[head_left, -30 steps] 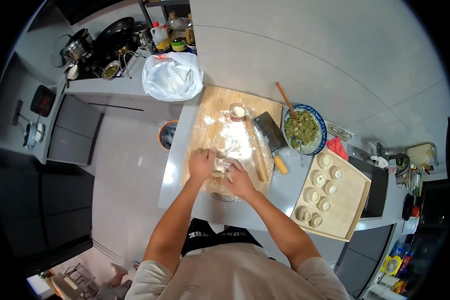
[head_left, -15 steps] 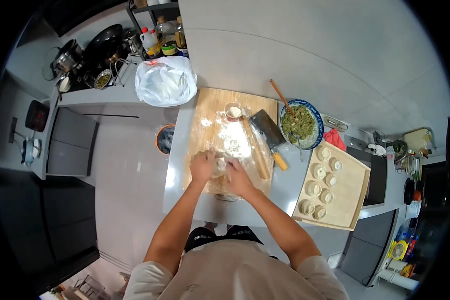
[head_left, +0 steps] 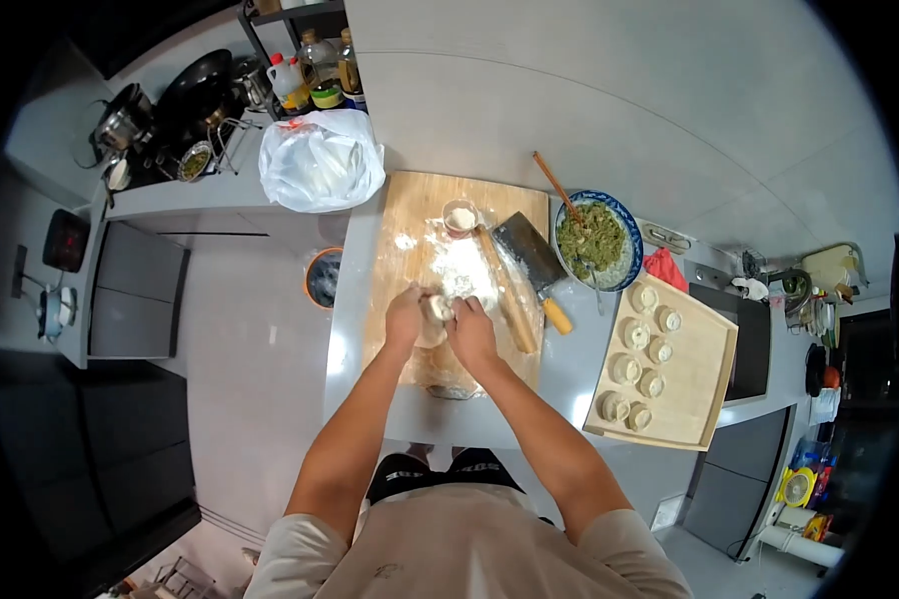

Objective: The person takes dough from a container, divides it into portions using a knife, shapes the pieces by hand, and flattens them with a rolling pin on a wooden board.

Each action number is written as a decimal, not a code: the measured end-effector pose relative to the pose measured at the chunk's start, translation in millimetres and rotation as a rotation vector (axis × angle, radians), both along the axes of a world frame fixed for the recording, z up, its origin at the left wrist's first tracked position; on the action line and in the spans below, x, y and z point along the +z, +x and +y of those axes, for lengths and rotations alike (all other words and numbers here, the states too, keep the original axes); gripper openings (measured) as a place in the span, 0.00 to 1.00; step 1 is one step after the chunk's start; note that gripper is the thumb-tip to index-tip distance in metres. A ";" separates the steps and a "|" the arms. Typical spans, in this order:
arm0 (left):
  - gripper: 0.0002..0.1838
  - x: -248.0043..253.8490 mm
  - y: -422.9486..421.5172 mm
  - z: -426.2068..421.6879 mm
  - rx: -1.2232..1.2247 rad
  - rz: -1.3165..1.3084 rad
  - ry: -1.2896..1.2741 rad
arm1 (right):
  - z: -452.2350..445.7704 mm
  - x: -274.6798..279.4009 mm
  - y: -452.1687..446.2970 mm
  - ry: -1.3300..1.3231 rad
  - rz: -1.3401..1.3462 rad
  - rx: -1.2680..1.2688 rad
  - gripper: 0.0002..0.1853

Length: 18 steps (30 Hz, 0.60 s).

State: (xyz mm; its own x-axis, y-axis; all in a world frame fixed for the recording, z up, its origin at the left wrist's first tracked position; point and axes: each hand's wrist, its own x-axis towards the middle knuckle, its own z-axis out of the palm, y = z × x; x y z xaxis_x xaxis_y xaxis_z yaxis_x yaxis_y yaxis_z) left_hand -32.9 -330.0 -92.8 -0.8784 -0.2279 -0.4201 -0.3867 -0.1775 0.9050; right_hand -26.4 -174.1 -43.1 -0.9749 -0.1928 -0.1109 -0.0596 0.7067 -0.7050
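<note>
At the left, one bag (head_left: pixel 322 165) sits on the counter beyond the bench (head_left: pixel 564 384). Over the one board (head_left: pixel 517 196), the left hand (head_left: pixel 404 317) and right hand (head_left: pixel 472 331) pinch one lump of dough (head_left: pixel 438 307) between their fingers, just below the loose flour (head_left: pixel 461 262). It's a touch nearer that flour than a moment ago; it seems to be a small shift in the handling, though I can't make out each finger's grip. Farther up the board stands one small bowl (head_left: pixel 460 218) of something pale; to its right lie one rolling pin (head_left: pixel 505 295), slanting, and one cleaver (head_left: pixel 529 253). Next comes one big blue-rimmed bowl (head_left: pixel 632 225) of green filling (head_left: pixel 591 238), with one spoon (head_left: pixel 594 275) and what looks like a stick (head_left: pixel 556 186) in it. Rightmost, the tray (head_left: pixel 691 387) carries eight pale round pieces (head_left: pixel 625 368); that count hasn't changed.
</note>
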 end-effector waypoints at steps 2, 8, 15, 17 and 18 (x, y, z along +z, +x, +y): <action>0.26 14.2 12.9 -4.7 0.019 -0.149 0.035 | 9.4 7.3 30.7 -0.020 -0.012 0.025 0.11; 0.19 6.0 53.8 8.2 -0.244 0.322 -1.011 | 22.8 -8.2 57.3 -0.262 0.059 -0.029 0.22; 0.18 -6.3 -4.2 9.8 -0.165 0.154 -1.184 | -3.4 -46.2 3.0 -0.025 -0.021 -0.055 0.17; 0.20 -29.2 -8.7 1.2 -0.096 0.112 -0.801 | -6.6 -32.1 -5.0 0.017 0.080 -0.060 0.14; 0.21 -33.5 -9.0 -0.8 -0.041 0.057 -0.407 | -5.5 -20.6 1.0 0.015 0.088 -0.064 0.14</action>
State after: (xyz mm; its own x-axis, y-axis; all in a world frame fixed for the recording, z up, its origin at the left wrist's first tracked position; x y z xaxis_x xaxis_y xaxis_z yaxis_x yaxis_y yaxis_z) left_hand -41.9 -330.7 -126.3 -0.9092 -0.3301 -0.2536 -0.3336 0.2134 0.9182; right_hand -25.4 -179.6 -63.7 -0.9914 -0.1285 -0.0266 -0.0750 0.7217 -0.6881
